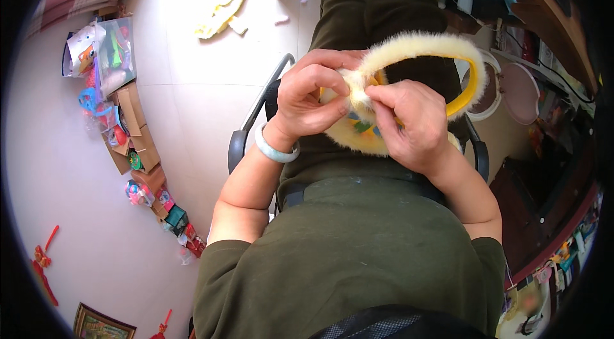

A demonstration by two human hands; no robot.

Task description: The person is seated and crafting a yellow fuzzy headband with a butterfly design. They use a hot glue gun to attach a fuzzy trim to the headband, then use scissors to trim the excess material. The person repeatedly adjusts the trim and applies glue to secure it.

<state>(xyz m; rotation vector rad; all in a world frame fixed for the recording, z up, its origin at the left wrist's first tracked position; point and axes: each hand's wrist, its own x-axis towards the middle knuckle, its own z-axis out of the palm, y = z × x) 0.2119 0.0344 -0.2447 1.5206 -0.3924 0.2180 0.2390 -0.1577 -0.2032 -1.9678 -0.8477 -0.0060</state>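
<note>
Over my lap is a fluffy cream-yellow plush piece (pixel 414 45) with a wide loop, like a bag handle, lined in smooth yellow. The loop stretches out to the right, past my right hand. Gathered fur at its left end sits between my hands. My left hand (pixel 313 99) pinches this gathered part with thumb and fingers. My right hand (pixel 412 125) has its thumb and index finger closed on the fur just beside it. Below them, a furry-edged part (pixel 352 136) shows blue and green patches, partly covered by my right hand.
A yellow fluffy heap (pixel 224 13) lies on the pale floor ahead. Along the left stand cardboard boxes (pixel 131 112) and a clear plastic bin (pixel 117 51) of colourful items. A chair armrest (pixel 238 147) is by my left arm. Wooden furniture (pixel 556 25) curves along the right.
</note>
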